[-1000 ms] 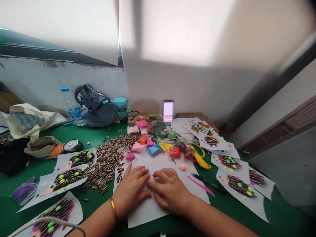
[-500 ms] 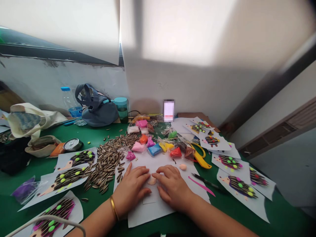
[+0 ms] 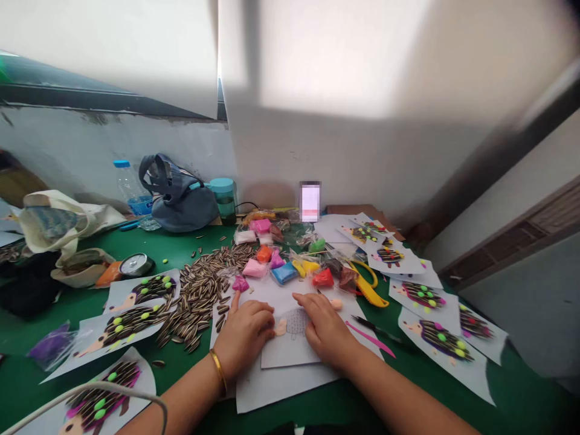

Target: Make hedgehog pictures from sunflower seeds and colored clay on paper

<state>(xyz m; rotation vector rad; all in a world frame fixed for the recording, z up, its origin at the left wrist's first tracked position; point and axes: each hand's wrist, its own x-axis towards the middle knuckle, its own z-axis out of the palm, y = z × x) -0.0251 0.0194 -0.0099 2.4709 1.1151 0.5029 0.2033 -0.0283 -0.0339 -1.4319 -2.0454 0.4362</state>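
Observation:
A small white card (image 3: 285, 357) with a pencil-drawn hedgehog (image 3: 296, 323) lies on a larger white sheet (image 3: 258, 389). Flattened peach clay (image 3: 281, 328) covers the hedgehog's face. My left hand (image 3: 247, 332) rests at the card's left side, its fingers apart and lightly bent, the thumb side near the clay's edge; nothing shows in its grasp. On the card's right part lies my right hand (image 3: 328, 329), palm down with fingers stretched forward, hiding some of the drawing. Just beyond it sits another lump of peach clay (image 3: 336, 304), partly covered.
Sunflower seeds (image 3: 194, 302) are heaped at left. Bagged coloured clay (image 3: 284, 273) lies ahead. Right of the sheet are a pen (image 3: 365, 323), a pink clay tool (image 3: 371, 340) and yellow scissors (image 3: 371, 290). Finished hedgehog pictures (image 3: 441, 344) lie on both sides. A phone (image 3: 310, 202) stands behind.
My hands have moved apart, the right one going rightward, and more of the card with the hedgehog drawing and the clay on its face now shows.

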